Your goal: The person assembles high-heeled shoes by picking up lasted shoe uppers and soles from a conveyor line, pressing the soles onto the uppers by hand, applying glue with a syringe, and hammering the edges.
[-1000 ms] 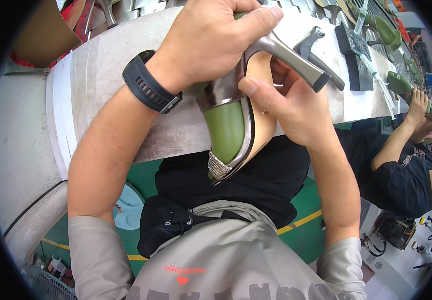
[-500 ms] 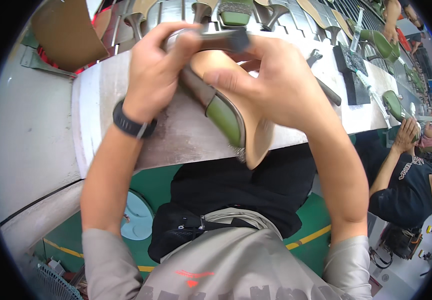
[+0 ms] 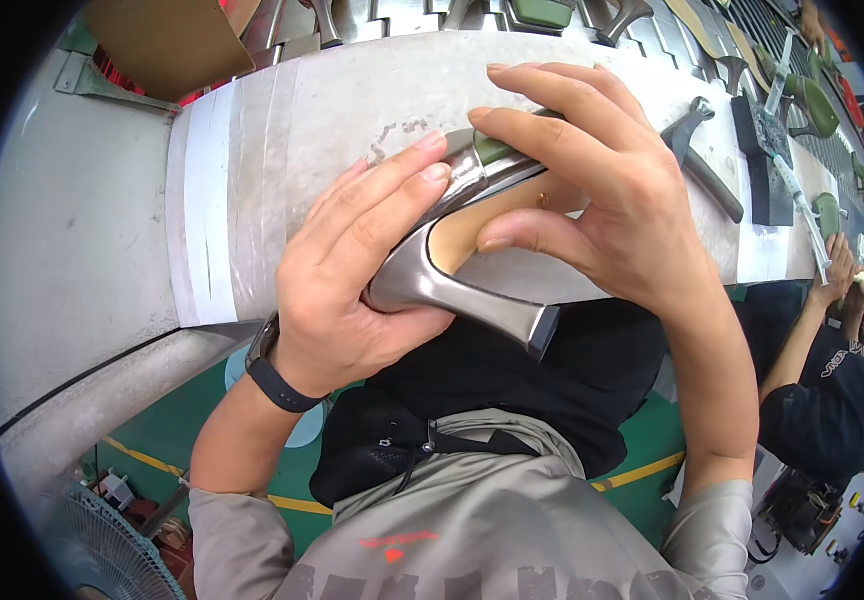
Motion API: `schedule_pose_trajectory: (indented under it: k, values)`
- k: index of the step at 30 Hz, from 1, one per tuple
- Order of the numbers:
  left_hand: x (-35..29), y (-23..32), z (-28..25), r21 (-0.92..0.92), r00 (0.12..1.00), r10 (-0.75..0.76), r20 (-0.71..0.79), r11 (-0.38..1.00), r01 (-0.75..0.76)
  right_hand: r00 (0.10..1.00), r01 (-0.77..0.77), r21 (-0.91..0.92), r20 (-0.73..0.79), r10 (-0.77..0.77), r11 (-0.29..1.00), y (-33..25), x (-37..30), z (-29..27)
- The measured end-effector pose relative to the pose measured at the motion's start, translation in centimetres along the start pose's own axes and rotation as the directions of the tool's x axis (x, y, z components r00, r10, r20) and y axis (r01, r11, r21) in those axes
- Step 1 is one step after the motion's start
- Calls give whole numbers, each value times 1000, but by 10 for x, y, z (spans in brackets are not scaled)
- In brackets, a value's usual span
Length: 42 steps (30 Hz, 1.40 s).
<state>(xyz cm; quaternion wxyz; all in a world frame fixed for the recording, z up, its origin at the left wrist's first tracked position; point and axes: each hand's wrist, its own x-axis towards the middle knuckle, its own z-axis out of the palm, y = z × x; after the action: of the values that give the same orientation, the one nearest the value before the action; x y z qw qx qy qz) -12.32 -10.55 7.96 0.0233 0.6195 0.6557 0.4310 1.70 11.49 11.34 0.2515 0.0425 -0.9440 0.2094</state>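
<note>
Head view: a high-heeled shoe [image 3: 457, 235] is held between two bare hands at the near side of a pale workbench [image 3: 252, 190]. The shoe lies tilted, its beige sole [image 3: 497, 210] turned partly toward the camera and its metallic grey heel [image 3: 482, 300] slanting down to the right, the black tip overlapping the person's dark trousers [image 3: 592, 355]. A green last [image 3: 492, 148] shows inside the upper. The left hand [image 3: 347, 265] grasps the rear part, fingers laid along the metallic upper and thumb beneath, near the base of the heel; a dark watch strap [image 3: 282, 388] circles that wrist. The right hand [image 3: 617, 185] arches over the front part, fingers spread above the last and thumb beside the sole; whether it grips cannot be told. Right of it lie a dark-handled tool [image 3: 714, 187], a black block [image 3: 764, 165] and a syringe [image 3: 800, 205]. Beyond the bench, metal slats [image 3: 387, 22] bear further shoe parts. Far right, a co-worker's hand [image 3: 837, 270] reaches toward another green last [image 3: 828, 215].
</note>
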Motion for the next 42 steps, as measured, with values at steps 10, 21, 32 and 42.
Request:
schedule_pose_trajectory:
  k: [10, 21, 32, 42]
  values:
    - [0, 1, -1, -31, 999, -37, 38, 999, 38, 994, 100, 6, -34, -99, 995, 13, 0, 8]
    - [9, 11, -5, 28, 987, -97, 132, 995, 94, 999, 27, -93, 31, -24, 995, -2, 0, 7]
    - [11, 14, 2, 53, 991, -53, 121, 997, 47, 997, -75, -56, 17, 76, 996, -12, 1, 2]
    - [14, 15, 12, 63, 987, -115, 109, 992, 109, 1000, -19, -19, -6, 18, 1000, 11, -3, 0]
